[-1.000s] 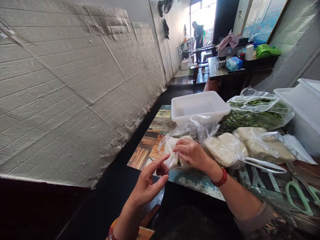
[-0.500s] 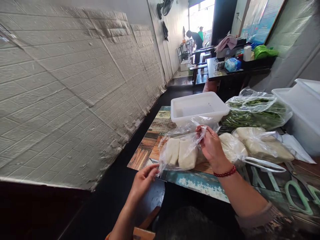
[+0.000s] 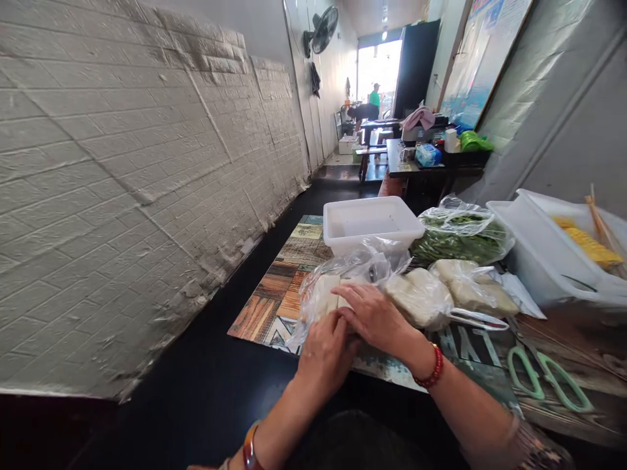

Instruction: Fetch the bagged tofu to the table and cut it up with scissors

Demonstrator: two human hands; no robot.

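Standing beyond bag (image 3: 337,269), white tub (image 3: 343,243)

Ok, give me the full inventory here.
Front bag of pale blocks: one, clear, centre
Other bags: two, clear, right of front bag
Bag of greens: one, clear, behind other bags
Tub: one, white, behind front bag
Edge tubs: count unclear, white, far right
Scissors: one pair, green handles, lower right
Tabletop: one, multicoloured, under front bag
Far table: one, dark, background
Fan: one, dark, left wall
Person: at least one, green top, doorway
Left hand: one, amber bangle, on front bag
Right hand: one, red bracelet, on front bag
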